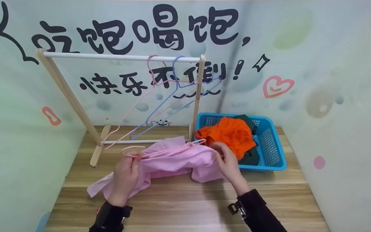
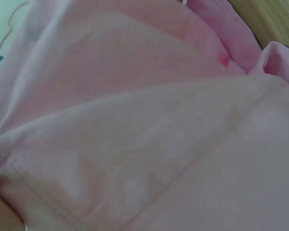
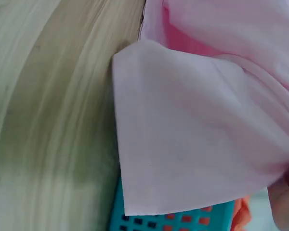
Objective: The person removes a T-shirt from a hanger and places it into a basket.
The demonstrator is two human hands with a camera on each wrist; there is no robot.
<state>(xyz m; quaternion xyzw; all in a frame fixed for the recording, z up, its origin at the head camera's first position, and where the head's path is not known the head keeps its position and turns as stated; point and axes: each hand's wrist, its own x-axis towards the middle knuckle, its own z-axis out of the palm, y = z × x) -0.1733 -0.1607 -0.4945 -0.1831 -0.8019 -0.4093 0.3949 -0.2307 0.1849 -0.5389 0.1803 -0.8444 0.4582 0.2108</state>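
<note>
A pink short-sleeved garment (image 1: 175,162) hangs bunched between both hands over the table. A pink hanger (image 1: 169,150) lies across its upper edge, with the hook at the left and one end poking up toward the right. My left hand (image 1: 125,176) pinches the hanger below its hook together with the fabric. The right hand (image 1: 231,166) holds the garment's right side between thumb and fingers, beside the basket. Pale pink cloth (image 2: 149,144) fills most of the left wrist view. In the right wrist view, a sleeve-like flap (image 3: 183,130) hangs down over the basket's edge.
Behind the garment stands a wooden rack (image 1: 66,93) with a white rail (image 1: 108,56). A pink hanger (image 1: 137,102) and a blue hanger (image 1: 160,111) hang on it. At the right, a blue basket (image 1: 271,145) holds orange cloth (image 1: 229,133) and dark green cloth (image 1: 251,158).
</note>
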